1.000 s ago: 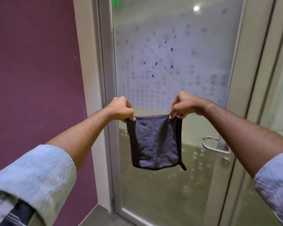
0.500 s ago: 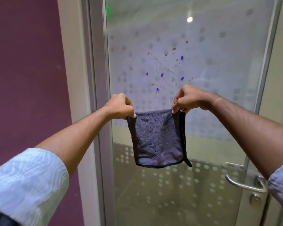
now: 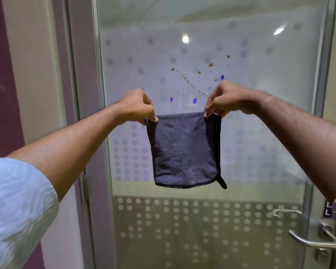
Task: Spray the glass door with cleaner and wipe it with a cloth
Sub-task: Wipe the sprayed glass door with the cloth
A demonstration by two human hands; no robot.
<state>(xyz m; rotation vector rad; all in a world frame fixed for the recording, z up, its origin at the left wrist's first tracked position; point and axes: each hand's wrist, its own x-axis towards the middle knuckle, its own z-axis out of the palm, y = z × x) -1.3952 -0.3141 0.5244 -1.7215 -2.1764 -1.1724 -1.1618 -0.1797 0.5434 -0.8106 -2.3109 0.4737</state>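
Note:
A dark grey folded cloth [image 3: 184,148] hangs in front of the glass door [image 3: 260,117]. My left hand [image 3: 137,105] pinches its top left corner and my right hand [image 3: 224,99] pinches its top right corner, holding it stretched between them. The door is frosted with a dot pattern and carries brown splatter spots [image 3: 188,80] and blue-purple marks [image 3: 194,101] just above the cloth. Thin wet streaks run down the glass between my hands. No spray bottle is in view.
A metal lever handle [image 3: 312,241] with a lock below sits at the door's lower right. The grey door frame [image 3: 85,113] stands on the left, beside a pale jamb and a maroon wall [image 3: 0,84]. Ceiling lights reflect in the glass.
The view has come closer to the door and shifted right, so the stains now sit just above my hands. Both hands keep the same pinch on the cloth's top corners.

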